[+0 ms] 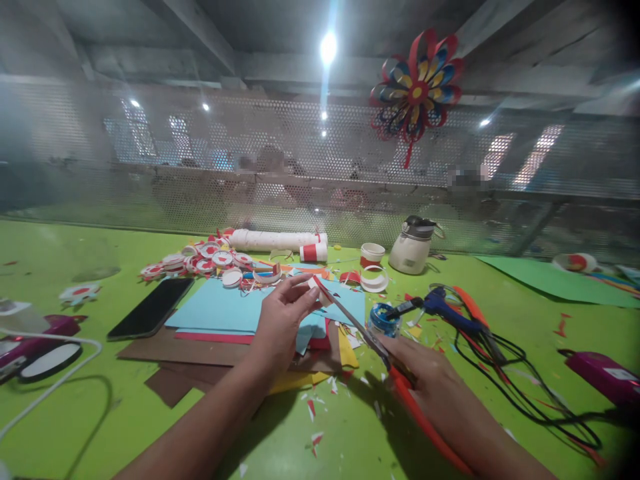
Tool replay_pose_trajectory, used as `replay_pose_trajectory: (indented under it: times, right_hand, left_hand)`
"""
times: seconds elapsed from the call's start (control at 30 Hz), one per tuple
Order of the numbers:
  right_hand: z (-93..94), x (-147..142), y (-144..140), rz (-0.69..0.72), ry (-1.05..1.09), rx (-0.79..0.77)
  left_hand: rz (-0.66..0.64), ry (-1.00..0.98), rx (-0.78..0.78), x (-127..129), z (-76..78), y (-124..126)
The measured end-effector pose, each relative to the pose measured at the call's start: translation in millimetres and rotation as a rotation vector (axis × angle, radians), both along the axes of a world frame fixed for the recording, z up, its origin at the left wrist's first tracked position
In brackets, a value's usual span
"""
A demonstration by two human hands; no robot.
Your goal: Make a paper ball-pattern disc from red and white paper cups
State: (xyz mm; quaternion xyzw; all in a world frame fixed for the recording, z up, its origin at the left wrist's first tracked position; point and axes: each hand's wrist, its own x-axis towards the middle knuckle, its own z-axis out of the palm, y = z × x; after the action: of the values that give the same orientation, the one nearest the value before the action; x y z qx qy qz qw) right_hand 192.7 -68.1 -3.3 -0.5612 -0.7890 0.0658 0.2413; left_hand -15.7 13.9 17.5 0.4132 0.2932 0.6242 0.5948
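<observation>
While the left hand (280,320) pinched a red-and-white piece (315,285) above the blue paper (215,305), well in from the near edge of the table (135,417), the right hand (433,373) gripped scissors (369,337), blades pointing at the piece.

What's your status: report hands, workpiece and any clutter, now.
Left hand pinching small red-and-white piece. Right hand on orange-handled scissors, blades at the piece. Paper scraps strewn over green table.
</observation>
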Motion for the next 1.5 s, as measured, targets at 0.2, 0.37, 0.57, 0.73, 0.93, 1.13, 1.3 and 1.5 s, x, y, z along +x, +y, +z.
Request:
replay_pose_trajectory:
  times: [0.2,0.37,0.57,0.73,0.93,1.13,1.3,1.5]
  right_hand:
    - [-4.6,2,0,-0.037,-0.051,0.006]
    - [-2.7,2,-2,-0.044,-0.094,0.053]
    - [4.5,-3,-4,-0.016,-0.054,0.026]
    - [3.2,-3,-5,-0.013,-0.033,0.023]
    - [7.9,-5,-6,0.007,0.005,0.028]
    - [6.6,-3,-5,0.002,-0.007,0.01]
    - [4.1,-1,-3,0.006,-0.026,0.022]
    - [1.7,0,-1,0.016,-0.025,0.045]
  left_hand:
    - [-0.022,0.093,0.015,-1,-7.1,2]
    - [-0.007,0.081,0.008,0,-7.1,2]
    - [-0.021,0.078,0.034,1,-7.1,0]
    - [-0.012,0.079,0.035,1,-8.8,1]
    - [-0.038,0.02,0.017,2,-4.4,-2]
    - [-0.106,-0.111,-0.066,0,4.3,-5]
    - [-0.159,-0.104,-0.099,-3,5.3,-4]
    - [-0.096,-0.096,-0.057,-2,1.1,0]
